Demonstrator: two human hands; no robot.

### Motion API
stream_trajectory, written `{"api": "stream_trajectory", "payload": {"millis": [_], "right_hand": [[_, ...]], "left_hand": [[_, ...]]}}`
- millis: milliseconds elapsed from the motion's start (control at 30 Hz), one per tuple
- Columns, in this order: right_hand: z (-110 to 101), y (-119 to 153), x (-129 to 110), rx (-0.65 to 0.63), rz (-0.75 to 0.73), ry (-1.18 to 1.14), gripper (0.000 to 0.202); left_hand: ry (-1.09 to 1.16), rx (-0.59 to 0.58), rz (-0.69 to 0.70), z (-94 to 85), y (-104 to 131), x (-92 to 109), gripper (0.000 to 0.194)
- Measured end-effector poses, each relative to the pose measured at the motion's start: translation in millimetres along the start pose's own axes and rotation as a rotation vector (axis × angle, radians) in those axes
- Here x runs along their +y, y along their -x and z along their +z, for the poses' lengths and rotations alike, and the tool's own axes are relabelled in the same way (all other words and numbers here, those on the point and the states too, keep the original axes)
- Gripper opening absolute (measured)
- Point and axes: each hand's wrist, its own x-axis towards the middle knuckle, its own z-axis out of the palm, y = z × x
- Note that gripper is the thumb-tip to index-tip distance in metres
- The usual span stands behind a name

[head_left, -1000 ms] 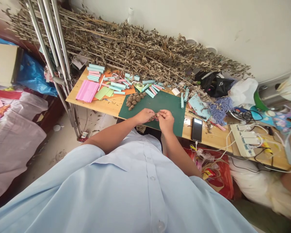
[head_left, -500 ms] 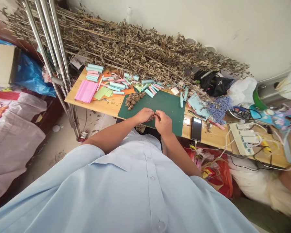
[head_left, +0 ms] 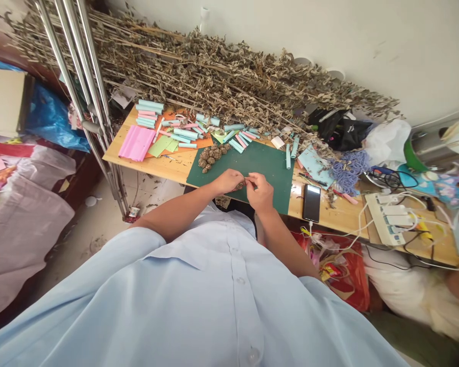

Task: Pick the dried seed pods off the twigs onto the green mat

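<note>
My left hand (head_left: pixel 229 181) is closed round a small brown clump of dried leaves (head_left: pixel 239 186), just over the front edge of the green cutting mat (head_left: pixel 270 171). Close against it, my right hand (head_left: pixel 260 191) has its thumb and fingertips pinched together at the clump's right side. Fingers cover much of the clump. Beyond my left hand, several round brown balls of dried leaves (head_left: pixel 211 156) lie in a pile on the mat's left part.
Dried leafy stalks (head_left: pixel 222 76) lie along the back. Rolled blue and pink papers (head_left: pixel 185 135) and a pink paper stack (head_left: pixel 136 142) lie left. Right are a phone (head_left: pixel 311 203), purple cord (head_left: pixel 350 165) and a power strip (head_left: pixel 384 216). Metal poles (head_left: pixel 95 102) stand left.
The right fingers have shifted slightly at the clump, while the left hand keeps its hold. The whole view has moved a little, with things on the right appearing farther right.
</note>
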Motion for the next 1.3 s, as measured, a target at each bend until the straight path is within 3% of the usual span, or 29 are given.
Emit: {"api": "stream_trajectory", "payload": {"millis": [200,300,367,533,600,833,1100,1300], "right_hand": [[17.3,-4.4,3.8,0.121,0.525,-0.509,0.034],[22.2,-5.0,4.7,0.152,0.638,-0.589,0.033],[21.7,-2.5,4.0,0.147,0.573,-0.497,0.028],[10.8,6.2,-0.2,0.06,0.094,-0.002,0.018],[6.4,7.6,-1.6,-0.003,-0.015,0.128,0.02],[4.7,5.9,-3.0,-0.035,-0.078,0.258,0.024],[6.5,3.5,2.6,0.073,-0.024,0.076,0.026],[-2.8,0.7,6.1,-0.01,-0.158,0.099,0.025]], "left_hand": [[0.064,-0.036,0.025,-2.7,-0.8,-5.0,0.016],[0.068,-0.06,0.028,-3.5,-1.5,-7.1,0.016],[0.059,-0.054,0.029,-3.0,-1.7,-7.2,0.017],[0.073,0.023,-0.006,-1.7,-1.7,-5.5,0.015],[0.097,0.022,-0.024,-2.2,-1.8,-5.1,0.014],[0.099,0.003,-0.026,-1.7,-0.6,-3.0,0.017],[0.147,-0.058,-0.015,-4.4,1.3,-1.7,0.029],[0.183,-0.115,-0.013,-8.2,-3.5,-7.5,0.022]]}}
